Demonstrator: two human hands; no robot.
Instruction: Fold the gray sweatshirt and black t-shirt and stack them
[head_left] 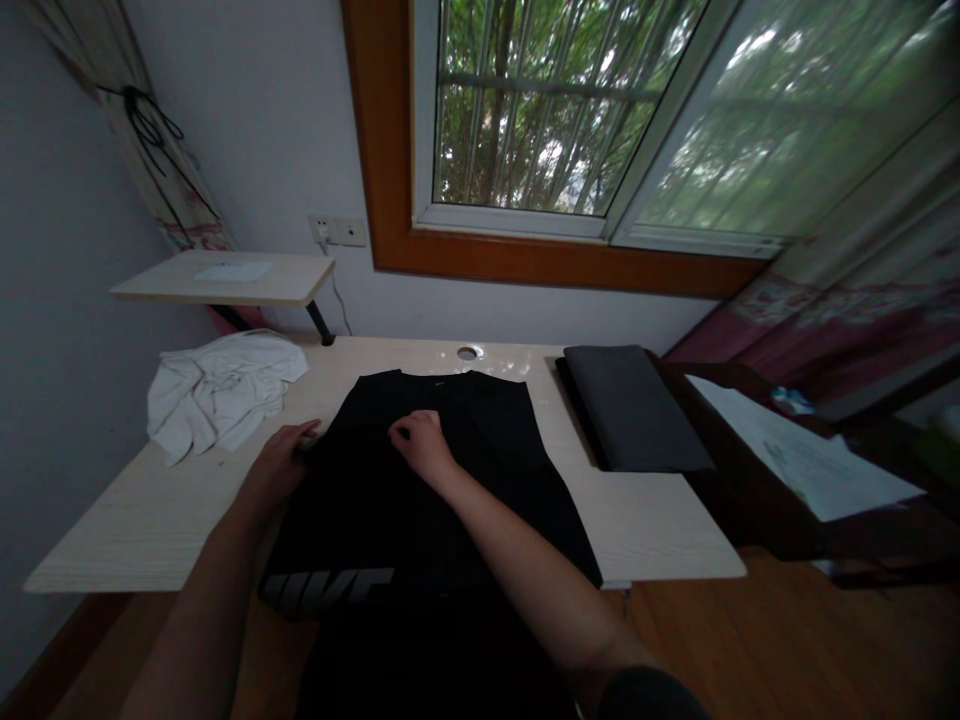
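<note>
A black shirt [360,500] lies spread on the pale wooden desk, neckline toward the window. Its lower part, with large grey lettering, hangs over the desk's front edge. At the shirt's left side, my left hand [281,460] has its fingers closed on the edge of the cloth. My right hand [424,445] is over the upper middle of the shirt, fingers curled and thumb brought to the fingertips. Whatever lies in that pinch cannot be made out against the black fabric.
A crumpled white cloth [217,390] rests on the desk's left, below a raised shelf [277,290]. At the right lies a flat dark grey folded item [637,405]. Farther right, a white sheet [799,450] covers part of dark furniture. The desk [660,530] has a cable hole near the wall.
</note>
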